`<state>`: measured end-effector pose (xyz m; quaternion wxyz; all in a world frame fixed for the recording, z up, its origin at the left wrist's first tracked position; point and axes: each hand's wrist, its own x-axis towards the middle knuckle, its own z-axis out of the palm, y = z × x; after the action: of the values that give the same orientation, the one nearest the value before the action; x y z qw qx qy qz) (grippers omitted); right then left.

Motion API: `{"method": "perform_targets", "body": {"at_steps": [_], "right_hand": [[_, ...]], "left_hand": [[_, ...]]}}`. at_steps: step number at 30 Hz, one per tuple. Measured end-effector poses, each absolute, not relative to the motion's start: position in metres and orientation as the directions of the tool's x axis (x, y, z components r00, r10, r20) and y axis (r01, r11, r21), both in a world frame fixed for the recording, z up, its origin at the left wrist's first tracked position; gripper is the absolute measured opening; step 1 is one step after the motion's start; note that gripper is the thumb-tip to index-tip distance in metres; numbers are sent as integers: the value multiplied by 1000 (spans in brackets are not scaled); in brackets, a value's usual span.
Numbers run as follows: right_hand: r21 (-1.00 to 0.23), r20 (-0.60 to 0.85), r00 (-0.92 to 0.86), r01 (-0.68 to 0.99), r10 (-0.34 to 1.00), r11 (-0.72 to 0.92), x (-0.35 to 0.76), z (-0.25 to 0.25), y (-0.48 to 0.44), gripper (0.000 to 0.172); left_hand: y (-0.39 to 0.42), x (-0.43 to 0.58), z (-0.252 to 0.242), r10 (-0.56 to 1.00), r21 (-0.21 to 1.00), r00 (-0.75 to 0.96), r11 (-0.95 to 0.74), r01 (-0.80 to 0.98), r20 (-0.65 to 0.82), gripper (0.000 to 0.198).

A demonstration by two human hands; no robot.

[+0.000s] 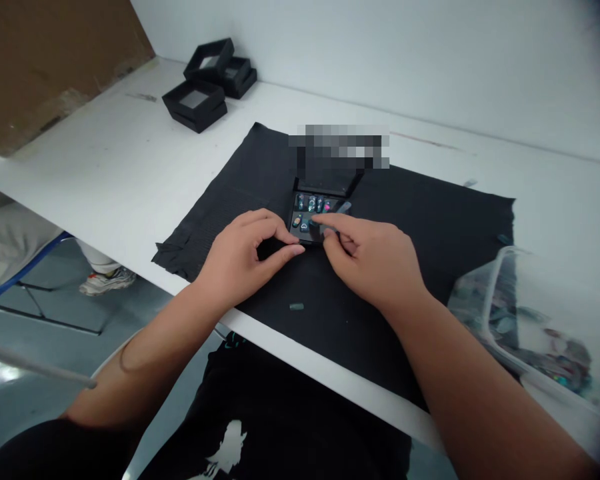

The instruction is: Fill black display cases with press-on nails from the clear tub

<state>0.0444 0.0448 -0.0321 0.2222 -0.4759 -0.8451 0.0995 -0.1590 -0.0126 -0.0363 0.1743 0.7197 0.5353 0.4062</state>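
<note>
A small black box lies on a black cloth with its lid tipped up at the back. Several decorated false nails are set in rows inside it, some dark and glossy, one with a pink spot. My left hand pinches the box's front left corner between thumb and index finger. Over the box's right side, my right hand reaches in; its index fingertip presses on a nail, the thumb sits apart near the front edge, and the other fingers curl under. One loose dark green false nail rests on the cloth nearer me.
The black cloth covers part of the white table. At right stands a clear plastic tub with many nails. Several black boxes are piled at the back left. Another person's shoe shows below at left.
</note>
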Motion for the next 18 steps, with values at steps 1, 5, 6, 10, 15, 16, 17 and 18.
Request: {"method": "perform_targets", "body": {"at_steps": [1,5,6,10,15,16,17,18], "right_hand": [[-381,274,-449,761,851,524,44,-32,45,37],[-429,267,-440,742,857,515,46,-34,47,34],[-453,262,-437,732,860,509,47,-34,47,34],[-555,230,-416,687,880,470,51,-35,49,35],[-596,197,-346,701,917,392,49,-31,49,39],[-581,184,-332,722,925,375,47,-30,49,38],[-565,177,-320,742,931,362,46,-29,49,36],[-550,175,-312,756,934,356,45,-29,49,34]], "left_hand": [[-13,-159,-37,912,691,100,-369,622,397,10],[-13,-159,-37,914,693,110,-370,619,390,11],[-13,-160,-37,915,692,111,-369,621,389,11],[-13,-159,-36,919,691,111,-361,626,379,11],[-14,-159,-35,931,685,66,-310,659,358,10],[-14,-159,-35,932,684,62,-306,662,357,10],[-14,-158,-34,932,684,62,-305,662,356,10],[-14,-158,-34,933,685,64,-305,662,354,10]]}}
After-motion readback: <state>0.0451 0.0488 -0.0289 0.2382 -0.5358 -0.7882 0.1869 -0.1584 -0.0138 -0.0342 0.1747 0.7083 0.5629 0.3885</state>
